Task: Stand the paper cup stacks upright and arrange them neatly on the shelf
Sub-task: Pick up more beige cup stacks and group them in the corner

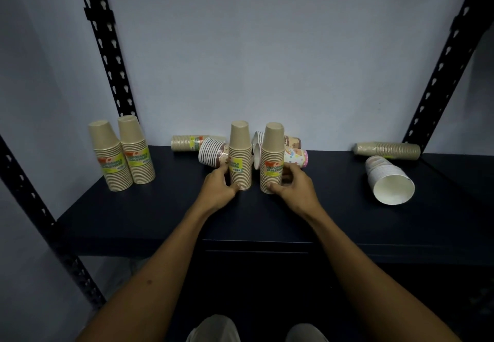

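My left hand (217,188) is wrapped around the base of one upright kraft cup stack (240,156), thumb in front, fingers curled behind; my right hand (294,185) grips the base of a second upright kraft stack (272,158) just beside it, the two stacks apart by a narrow gap. Both stand mouth-down near the middle of the shelf (160,208). Each carries a yellow-green label with an orange header; on the right one "DISPOSABLE TABLEWARE" can be partly read. Behind them lie toppled stacks: a brown-rimmed printed stack (212,154), a kraft stack (187,142) against the wall, and a polka-dot party stack (296,157) with another printed stack (292,141) behind it. At far left two labelled kraft stacks (123,154) stand upright, touching. At right a kraft stack (387,150) lies on its side by the wall, and a white stack (387,182) lies with its mouth toward me. The shelf surface is dark, matte; black perforated uprights (107,47) frame it against a plain pale wall (267,47).
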{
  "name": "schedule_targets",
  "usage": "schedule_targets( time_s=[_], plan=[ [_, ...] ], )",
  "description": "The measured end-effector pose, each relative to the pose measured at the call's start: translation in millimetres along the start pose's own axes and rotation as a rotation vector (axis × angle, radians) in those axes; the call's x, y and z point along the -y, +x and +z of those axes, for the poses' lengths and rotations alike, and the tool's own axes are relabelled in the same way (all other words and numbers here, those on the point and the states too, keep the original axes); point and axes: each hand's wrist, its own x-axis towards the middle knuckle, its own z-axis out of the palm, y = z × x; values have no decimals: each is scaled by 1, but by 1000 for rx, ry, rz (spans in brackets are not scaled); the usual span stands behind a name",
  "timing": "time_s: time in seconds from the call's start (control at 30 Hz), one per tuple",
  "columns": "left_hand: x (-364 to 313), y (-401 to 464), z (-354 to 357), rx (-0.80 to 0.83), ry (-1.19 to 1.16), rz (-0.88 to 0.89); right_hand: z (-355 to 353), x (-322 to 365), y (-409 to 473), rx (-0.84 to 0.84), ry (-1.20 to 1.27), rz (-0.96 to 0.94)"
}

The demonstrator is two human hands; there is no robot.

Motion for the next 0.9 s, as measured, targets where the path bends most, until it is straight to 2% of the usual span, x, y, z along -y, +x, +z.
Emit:
schedule_targets(
  time_s=[0.27,0.43,0.9],
  plan=[
    [6,10,5,-60,17,-26,0,2,5,-10,-55,-29],
    [10,12,9,-14,17,17,1,0,6,-1,-65,-41],
    [7,9,7,-20,111,-4,-1,4,6,63,-41,16]
  ],
)
